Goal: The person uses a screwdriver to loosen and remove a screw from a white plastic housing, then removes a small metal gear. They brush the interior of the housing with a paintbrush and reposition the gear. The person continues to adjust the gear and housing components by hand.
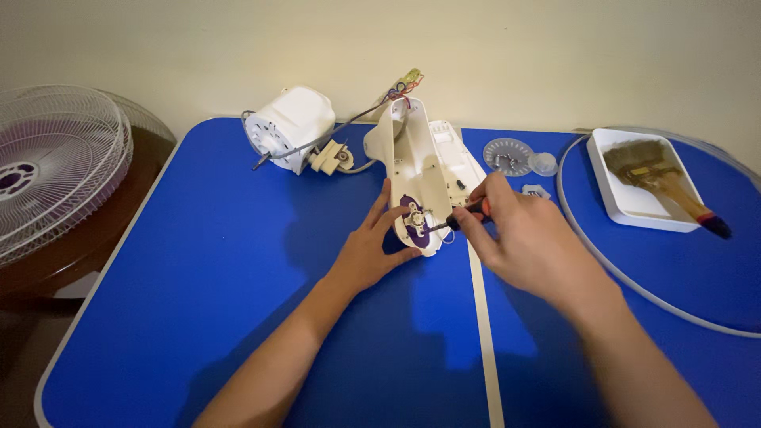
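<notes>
Blue desk (222, 301) against a cream wall: the left hand (372, 246) steadies a white fan housing (424, 170) lying mid-desk, fingers spread against its edge, while the right hand (515, 238) grips a screwdriver (460, 218), tip at the housing's purple-ringed end.

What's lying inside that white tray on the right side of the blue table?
The white tray holds a paintbrush with worn brown bristles and a wooden handle, whose dark tip sticks out over the rim. The tray floor beneath the brush is covered.
</notes>
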